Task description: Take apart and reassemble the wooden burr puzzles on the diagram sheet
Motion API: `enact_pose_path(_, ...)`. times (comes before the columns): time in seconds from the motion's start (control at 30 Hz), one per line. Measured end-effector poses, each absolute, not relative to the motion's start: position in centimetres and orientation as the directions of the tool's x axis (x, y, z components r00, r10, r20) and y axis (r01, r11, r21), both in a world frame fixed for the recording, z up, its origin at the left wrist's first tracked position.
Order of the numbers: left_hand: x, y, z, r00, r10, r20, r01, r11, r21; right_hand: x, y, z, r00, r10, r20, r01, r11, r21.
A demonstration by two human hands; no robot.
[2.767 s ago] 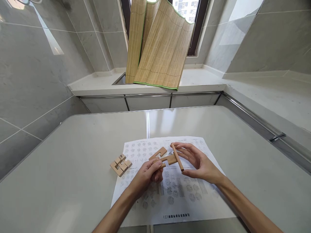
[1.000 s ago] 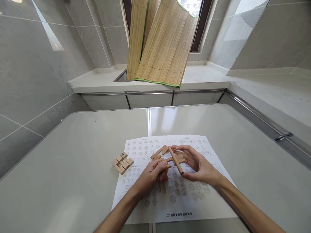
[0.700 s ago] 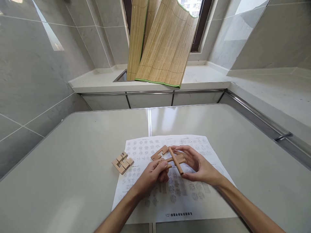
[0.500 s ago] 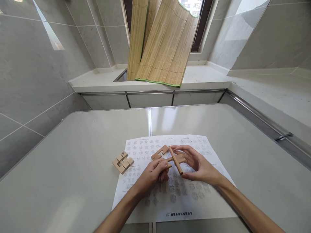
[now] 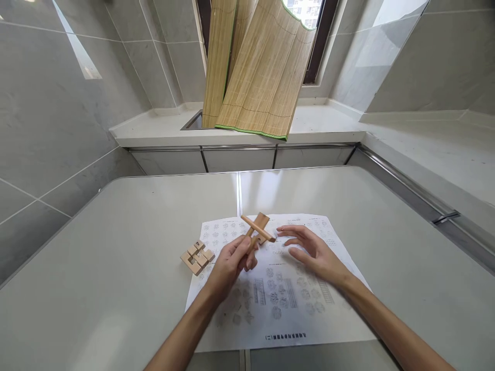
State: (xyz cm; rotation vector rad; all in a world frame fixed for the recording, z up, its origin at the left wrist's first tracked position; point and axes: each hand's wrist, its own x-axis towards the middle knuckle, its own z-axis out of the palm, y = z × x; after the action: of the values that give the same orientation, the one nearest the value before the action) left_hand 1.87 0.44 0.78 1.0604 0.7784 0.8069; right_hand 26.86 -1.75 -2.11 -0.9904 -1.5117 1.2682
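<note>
My left hand (image 5: 234, 260) grips crossed wooden puzzle pieces (image 5: 258, 226), a thin bar lying across a flatter piece, held above the printed sheet. Partly hidden behind them is another notched wooden piece (image 5: 263, 239). To the right, my right hand (image 5: 309, 252) is held apart from the wood, its fingers spread and holding nothing. Left of my left hand, a small group of notched wooden pieces (image 5: 197, 256), one marked 3, lies at the sheet's left edge.
Under my hands a white sheet (image 5: 286, 319) printed with small diagrams lies on the pale glossy table (image 5: 116, 247). Beyond the table stands a white ledge (image 5: 162, 129) with a bamboo mat (image 5: 266, 77) hanging over it. A metal rail (image 5: 406, 180) runs along the right.
My right hand has let go of the wooden bar and opened. My left hand has moved slightly left and turned the crossed pieces, so they point up and away.
</note>
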Motion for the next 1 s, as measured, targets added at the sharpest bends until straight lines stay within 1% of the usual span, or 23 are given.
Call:
enact_pose_path(0.1, 1.2, 1.0, 1.1, 0.418, 0.902, -0.109, -0.217, 0.216, 0.952, 26.5, -1.3, -2.5, -0.19, 0.97, 0.151, 0.289, 0.202, -0.936)
enact_pose_path(0.17, 0.9, 1.3, 1.1, 0.376, 0.922, -0.091, -0.244, 0.194, 0.95, 25.9, -0.8, -2.5, -0.233, 0.947, 0.221, 0.414, 0.302, -0.858)
enact_pose_path(0.23, 0.7, 1.5, 0.9, 0.351, 0.933, -0.085, -0.27, 0.188, 0.944, 25.1, -0.4, -2.3, -0.327, 0.898, 0.294, 0.473, 0.425, -0.772)
enact_pose_path(0.3, 0.6, 1.5, 0.7, 0.35, 0.933, -0.086, -0.286, 0.194, 0.938, 24.3, 0.1, -2.1, -0.414, 0.848, 0.332, 0.505, 0.517, -0.691)
enact_pose_path(0.37, 0.6, 1.5, 0.7, 0.361, 0.928, -0.09, -0.298, 0.207, 0.932, 23.5, 0.7, -2.1, -0.465, 0.811, 0.355, 0.522, 0.575, -0.63)
enact_pose_path(0.47, 0.7, 1.5, 0.8, 0.384, 0.919, -0.086, -0.315, 0.218, 0.924, 22.6, 1.4, -2.3, -0.5, 0.784, 0.368, 0.545, 0.615, -0.57)
enact_pose_path(0.6, 0.6, 1.5, 0.8, 0.411, 0.908, -0.085, -0.323, 0.233, 0.917, 22.2, 1.9, -2.4, -0.512, 0.788, 0.341, 0.555, 0.607, -0.569)
enact_pose_path(0.73, 0.6, 1.6, 0.4, 0.417, 0.902, -0.108, -0.341, 0.266, 0.902, 22.5, 1.6, -2.1, -0.506, 0.822, 0.263, 0.564, 0.545, -0.62)
enact_pose_path(0.87, 0.9, 1.5, 0.4, 0.372, 0.919, -0.126, -0.306, 0.25, 0.918, 22.9, 0.7, -1.7, -0.491, 0.852, 0.182, 0.564, 0.47, -0.679)
enact_pose_path(1.0, 1.0, 1.4, 0.8, 0.336, 0.933, -0.127, -0.269, 0.224, 0.937, 23.4, 0.2, -1.3, -0.46, 0.862, 0.214, 0.529, 0.46, -0.713)
